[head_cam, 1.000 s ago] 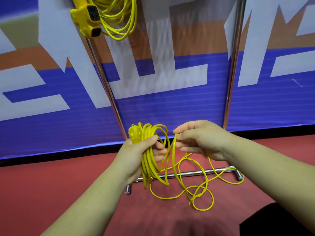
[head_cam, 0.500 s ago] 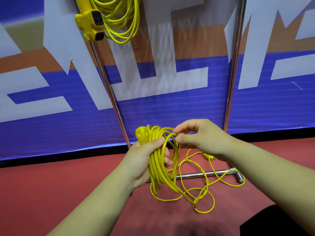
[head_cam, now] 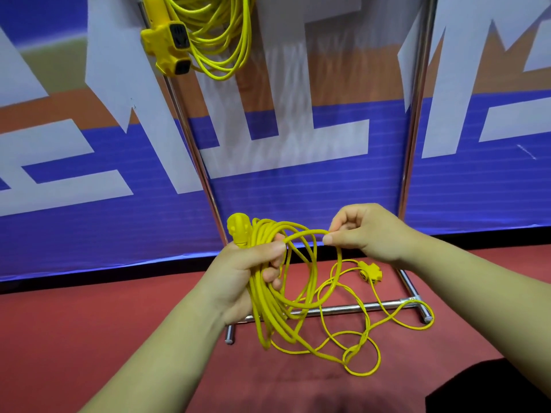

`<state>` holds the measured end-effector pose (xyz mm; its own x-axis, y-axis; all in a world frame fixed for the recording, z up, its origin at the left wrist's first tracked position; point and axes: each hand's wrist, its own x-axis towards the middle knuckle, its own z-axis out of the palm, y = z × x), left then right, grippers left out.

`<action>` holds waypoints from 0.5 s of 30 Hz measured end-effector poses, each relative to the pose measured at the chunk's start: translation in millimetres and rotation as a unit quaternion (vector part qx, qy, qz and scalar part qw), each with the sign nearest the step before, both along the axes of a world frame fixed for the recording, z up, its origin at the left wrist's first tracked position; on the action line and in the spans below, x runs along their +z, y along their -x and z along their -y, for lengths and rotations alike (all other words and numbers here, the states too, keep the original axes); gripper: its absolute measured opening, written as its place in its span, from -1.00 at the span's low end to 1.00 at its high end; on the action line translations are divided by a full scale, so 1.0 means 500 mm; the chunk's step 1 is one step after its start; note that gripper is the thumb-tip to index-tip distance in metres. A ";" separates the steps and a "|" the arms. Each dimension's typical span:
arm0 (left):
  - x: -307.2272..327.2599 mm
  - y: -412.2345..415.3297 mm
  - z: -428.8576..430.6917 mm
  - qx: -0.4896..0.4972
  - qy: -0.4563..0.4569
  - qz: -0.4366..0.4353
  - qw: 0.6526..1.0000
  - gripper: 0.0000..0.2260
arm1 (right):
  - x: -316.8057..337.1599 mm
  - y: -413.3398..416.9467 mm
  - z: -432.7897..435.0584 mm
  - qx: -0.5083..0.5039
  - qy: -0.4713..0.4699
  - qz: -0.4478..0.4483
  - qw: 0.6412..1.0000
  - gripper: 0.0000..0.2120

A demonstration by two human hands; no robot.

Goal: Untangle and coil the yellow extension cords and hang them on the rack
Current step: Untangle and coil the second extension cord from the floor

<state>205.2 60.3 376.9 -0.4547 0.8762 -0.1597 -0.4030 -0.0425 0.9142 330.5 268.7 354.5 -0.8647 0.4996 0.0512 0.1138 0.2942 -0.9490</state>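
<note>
Left hand (head_cam: 243,277) grips a bundle of yellow cord loops (head_cam: 269,305), plug (head_cam: 238,229) sticking up. Right hand (head_cam: 362,232) pinches one loop. Loose cord (head_cam: 362,350) trails on red floor (head_cam: 89,323) across rack base (head_cam: 343,308). Coiled cord (head_cam: 220,34) hangs above.

We see a smooth, slightly glossy yellow plastic cord (head_cam: 269,311), a shiny chrome metal rack (head_cam: 337,310), and a matt red floor (head_cam: 89,323).
</note>
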 end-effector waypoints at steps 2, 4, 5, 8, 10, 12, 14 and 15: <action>0.000 -0.002 0.001 -0.023 0.019 -0.003 1.000 -0.82 | 0.002 0.006 -0.004 -0.018 -0.007 -0.025 0.999 -0.82; 0.000 -0.011 0.000 -0.057 0.038 0.006 0.998 -0.88 | -0.002 0.012 -0.003 -0.026 -0.014 -0.035 0.999 -0.81; 0.000 -0.016 0.000 -0.074 0.045 0.016 0.996 -0.87 | -0.005 0.014 -0.001 -0.025 -0.014 -0.035 0.999 -0.80; -0.001 -0.027 -0.003 -0.114 0.052 0.040 0.991 -0.82 | -0.014 0.015 0.000 -0.009 0.003 -0.035 0.999 -0.79; -0.003 -0.029 -0.002 -0.129 0.038 0.047 0.990 -0.79 | -0.014 0.013 0.001 0.001 0.016 -0.039 0.999 -0.81; -0.006 -0.029 -0.002 -0.132 0.017 0.044 0.990 -0.68 | -0.012 0.011 0.001 0.005 0.028 -0.045 0.999 -0.84; -0.007 -0.029 -0.002 -0.114 -0.002 0.048 0.992 -0.58 | -0.008 0.007 0.002 0.008 0.035 -0.050 0.998 -0.86; -0.006 -0.029 -0.001 -0.100 -0.011 0.052 0.994 -0.56 | -0.006 0.004 0.002 0.009 0.038 -0.053 0.998 -0.87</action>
